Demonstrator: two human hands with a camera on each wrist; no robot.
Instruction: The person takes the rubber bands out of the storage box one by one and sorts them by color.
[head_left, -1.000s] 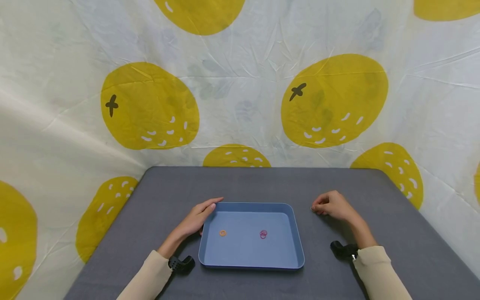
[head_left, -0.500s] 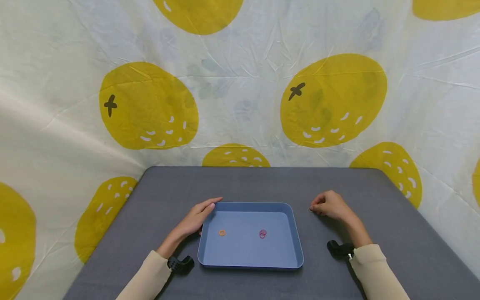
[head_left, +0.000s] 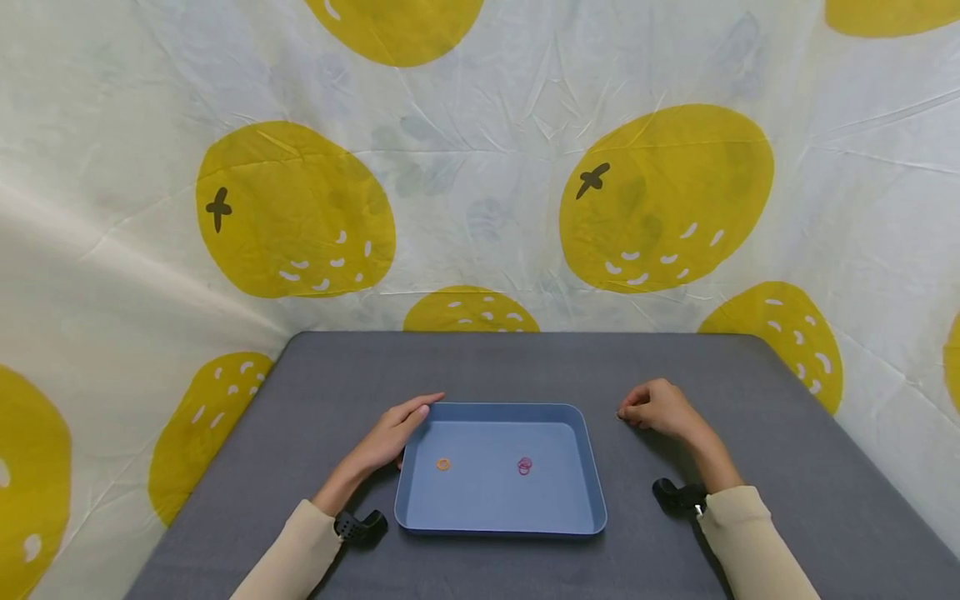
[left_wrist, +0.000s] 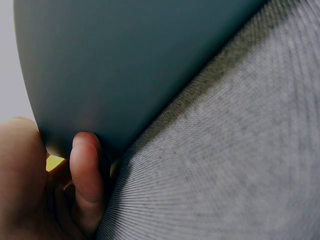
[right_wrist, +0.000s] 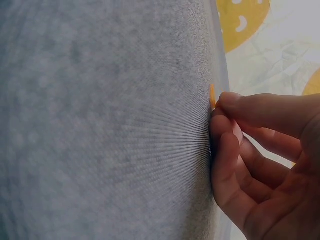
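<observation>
A blue tray (head_left: pixel 502 523) sits on the grey table (head_left: pixel 487 367), holding a small orange ring (head_left: pixel 443 464) and a pink tangle of rings (head_left: pixel 524 466). My left hand (head_left: pixel 393 433) rests with fairly straight fingers against the tray's far left corner; the left wrist view shows a finger (left_wrist: pixel 85 175) pressed to the tray wall (left_wrist: pixel 125 65). My right hand (head_left: pixel 660 410) lies curled on the table to the right of the tray. In the right wrist view its thumb and forefinger (right_wrist: pixel 220 107) pinch a tiny orange band (right_wrist: pixel 212 96) against the cloth.
Black camera mounts sit at my left wrist (head_left: pixel 362 526) and right wrist (head_left: pixel 675 495). A white cloth backdrop with yellow fruit prints (head_left: pixel 480 167) hangs around the table's back and sides. The table's edges drop off left and right.
</observation>
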